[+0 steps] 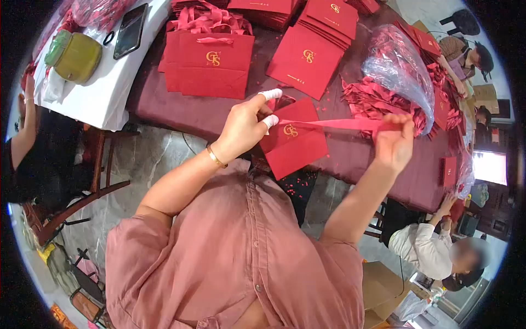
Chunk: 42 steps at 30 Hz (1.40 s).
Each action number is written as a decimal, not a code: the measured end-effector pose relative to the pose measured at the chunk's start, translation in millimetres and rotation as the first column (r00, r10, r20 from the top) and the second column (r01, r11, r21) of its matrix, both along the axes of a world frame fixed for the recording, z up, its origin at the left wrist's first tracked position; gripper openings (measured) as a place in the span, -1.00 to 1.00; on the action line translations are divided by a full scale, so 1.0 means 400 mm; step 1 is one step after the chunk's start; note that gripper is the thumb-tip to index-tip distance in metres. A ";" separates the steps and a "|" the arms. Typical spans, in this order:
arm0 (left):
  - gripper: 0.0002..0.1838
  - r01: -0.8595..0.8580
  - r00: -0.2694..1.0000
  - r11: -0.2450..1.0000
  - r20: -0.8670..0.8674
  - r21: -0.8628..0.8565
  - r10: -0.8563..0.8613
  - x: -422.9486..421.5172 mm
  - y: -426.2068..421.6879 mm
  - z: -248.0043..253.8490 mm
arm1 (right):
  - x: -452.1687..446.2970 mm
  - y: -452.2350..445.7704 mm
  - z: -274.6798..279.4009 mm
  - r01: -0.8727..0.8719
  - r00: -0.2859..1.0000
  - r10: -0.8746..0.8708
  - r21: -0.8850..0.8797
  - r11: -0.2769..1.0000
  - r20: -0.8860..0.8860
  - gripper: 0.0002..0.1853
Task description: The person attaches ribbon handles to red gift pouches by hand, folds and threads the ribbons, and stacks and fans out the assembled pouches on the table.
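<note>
A red paper gift bag [298,148] with gold lettering lies tilted at the table's near edge. My left hand [244,123], white covers on its thumb and index finger, grips the bag by its upper left part; the exact contact is partly hidden. From beside my left thumb a red ribbon [342,124] runs taut across the bag's upper front. Its other end is pinched in my right hand [394,142], off to the right. Whether the ribbon passes through the bag cannot be made out.
Finished-looking red bags with ribbon handles [211,63] and flat red bags [309,55] lie behind. A clear plastic bag [397,68] of ribbons stands right. On a white surface [101,88] sit a phone [130,32] and a jar [79,57]. Other people [427,247] sit around.
</note>
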<state>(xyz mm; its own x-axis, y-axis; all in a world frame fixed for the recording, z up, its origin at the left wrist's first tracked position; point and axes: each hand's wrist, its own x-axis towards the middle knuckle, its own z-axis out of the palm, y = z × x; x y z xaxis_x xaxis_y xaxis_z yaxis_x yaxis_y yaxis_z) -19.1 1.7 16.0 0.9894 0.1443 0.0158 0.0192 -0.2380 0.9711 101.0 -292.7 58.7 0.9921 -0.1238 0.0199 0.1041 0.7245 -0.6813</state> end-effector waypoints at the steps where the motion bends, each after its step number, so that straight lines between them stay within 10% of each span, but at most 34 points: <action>1: -0.44 -0.004 1.000 1.000 -0.004 -0.001 0.004 -0.001 0.001 -0.002 | -0.011 0.004 0.029 0.050 0.998 -0.050 -0.025 0.998 -0.024 -0.83; 5: -0.48 -0.028 0.989 0.977 0.146 0.210 -0.003 0.005 0.006 -0.019 | -0.061 0.061 0.028 0.025 0.999 -0.011 -0.419 0.908 0.035 -0.81; 12: -0.46 0.007 0.966 0.938 0.240 0.348 -0.096 0.061 -0.019 -0.014 | -0.115 0.181 -0.065 -0.057 0.972 0.233 -0.990 0.131 -0.025 -0.80; 15: -0.44 0.020 0.954 0.913 0.265 0.406 -0.139 0.089 -0.034 -0.025 | -0.127 0.219 -0.068 0.210 0.907 0.389 -0.974 -0.081 0.163 -0.82; 20: -0.37 0.206 0.977 0.977 -0.047 -0.045 -0.208 0.094 -0.041 0.006 | -0.127 0.245 -0.060 0.249 0.875 0.473 -0.936 -0.249 0.107 -0.78; 34: -0.27 0.268 0.940 0.959 0.194 0.089 -0.281 0.058 -0.046 0.041 | -0.110 0.261 0.021 -0.075 0.891 0.366 -0.880 -0.469 -0.270 -0.73; 42: -0.24 0.320 0.910 0.941 0.240 0.112 -0.338 0.033 -0.057 0.068 | -0.160 0.318 0.073 0.070 0.904 0.342 -0.700 -0.710 -0.257 -0.80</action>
<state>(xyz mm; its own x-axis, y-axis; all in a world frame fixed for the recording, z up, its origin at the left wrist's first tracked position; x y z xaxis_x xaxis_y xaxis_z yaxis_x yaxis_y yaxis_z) -5.9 -21.1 43.1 0.9424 -0.1986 0.2692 -0.3148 -0.2543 0.9144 37.0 -165.5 87.8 0.8796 0.4399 -0.1814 0.4325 -0.8980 -0.0805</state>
